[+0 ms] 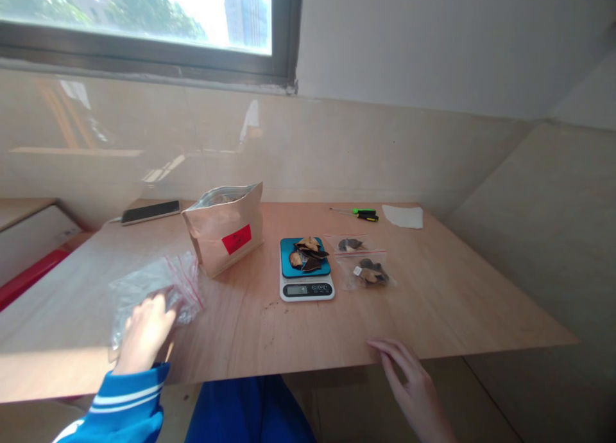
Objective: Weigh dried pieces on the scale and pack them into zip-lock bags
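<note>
Left hand [144, 330] down flat on a heap of clear zip bags [154, 289] with red seal strips, at the near left of the desk [462, 314]; fingers loosely curled over the plastic, touching it, no firm pinch visible. Heap spread from near left toward far right, its red-striped mouths pointing to the tan foil pouch [226, 234] standing open just beyond. Right hand [409, 379] open and empty, fingers stretched out, resting at the desk's near edge, well apart from the bags. Left hand plainly the nearer to the heap; right hand nearer to the kitchen scale [307, 269], set mid-desk with dark and pale dried slices [308, 253] piled on its blue platform. Two filled zip bags [363, 263] just right of the scale, lying flat. Far behind: a phone [151, 212] at left, a green-handled screwdriver [363, 214] and a white paper scrap [403, 216] at right.
</note>
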A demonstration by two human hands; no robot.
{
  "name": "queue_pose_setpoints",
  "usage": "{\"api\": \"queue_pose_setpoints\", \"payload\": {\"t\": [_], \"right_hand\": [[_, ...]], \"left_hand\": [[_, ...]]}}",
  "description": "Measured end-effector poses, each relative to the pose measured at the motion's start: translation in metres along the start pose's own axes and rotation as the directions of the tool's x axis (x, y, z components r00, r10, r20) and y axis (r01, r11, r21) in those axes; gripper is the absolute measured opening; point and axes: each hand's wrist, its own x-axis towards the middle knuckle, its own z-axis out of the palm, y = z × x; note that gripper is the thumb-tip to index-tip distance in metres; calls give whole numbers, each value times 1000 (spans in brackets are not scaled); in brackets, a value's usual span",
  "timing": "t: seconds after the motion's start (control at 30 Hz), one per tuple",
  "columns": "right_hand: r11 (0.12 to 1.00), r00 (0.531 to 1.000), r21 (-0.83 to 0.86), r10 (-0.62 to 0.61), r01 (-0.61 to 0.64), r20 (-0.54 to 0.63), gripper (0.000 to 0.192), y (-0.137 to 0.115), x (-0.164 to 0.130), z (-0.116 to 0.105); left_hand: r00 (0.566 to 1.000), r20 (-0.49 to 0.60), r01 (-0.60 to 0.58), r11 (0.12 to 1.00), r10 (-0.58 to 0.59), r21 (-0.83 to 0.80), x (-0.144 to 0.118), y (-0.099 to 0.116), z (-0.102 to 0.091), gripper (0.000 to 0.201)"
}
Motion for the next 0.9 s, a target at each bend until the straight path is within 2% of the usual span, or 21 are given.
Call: {"api": "queue_pose_setpoints", "payload": {"t": [0.1, 0.2, 0.23, 0.3, 0.4, 0.47, 0.53, 0.57, 0.63, 0.73, 0.9], "right_hand": [[1000, 1000, 21, -14, 14, 11, 26, -5, 1, 2], [998, 999, 64, -17, 15, 30, 25, -17, 4, 4], [996, 999, 89, -18, 15, 39, 24, -22, 6, 5], [988, 997, 156, -24, 13, 66, 25, -38, 11, 7], [960, 993, 279, -16, -19, 121, 25, -73, 23, 16], [924, 987, 375, 10, -72, 163, 27, -101, 31, 25], [864, 978, 491, 7, -112, 210, 33, -129, 40, 35], [827, 972, 547, -9, -126, 237, 36, -141, 44, 40], [761, 963, 631, -34, -148, 267, 34, -158, 51, 48], [720, 964, 670, -11, -178, 267, 28, -168, 56, 55], [728, 959, 658, 0, -195, 284, 30, -164, 56, 56]], "left_hand": [[999, 22, 21, 995, -24, 94, -2, -5, 0, 34], [998, 9, 65, 997, -65, 39, -2, 8, -11, 34], [997, -20, 73, 997, -73, 2, -4, 15, -16, 35], [980, -194, 39, 997, -52, -67, -12, 32, -24, 37], [893, -447, -133, 980, 52, -151, -39, 62, -27, 35], [866, -469, -299, 931, 172, -211, -62, 83, -21, 36], [835, -416, -490, 831, 361, -262, -84, 103, -13, 39], [799, -379, -579, 768, 467, -274, -92, 111, -9, 42], [747, -303, -665, 670, 592, -331, -105, 124, -3, 50], [783, -220, -608, 643, 582, -465, -113, 133, -1, 51], [889, -191, -442, 676, 415, -589, -114, 133, -1, 47]]}}
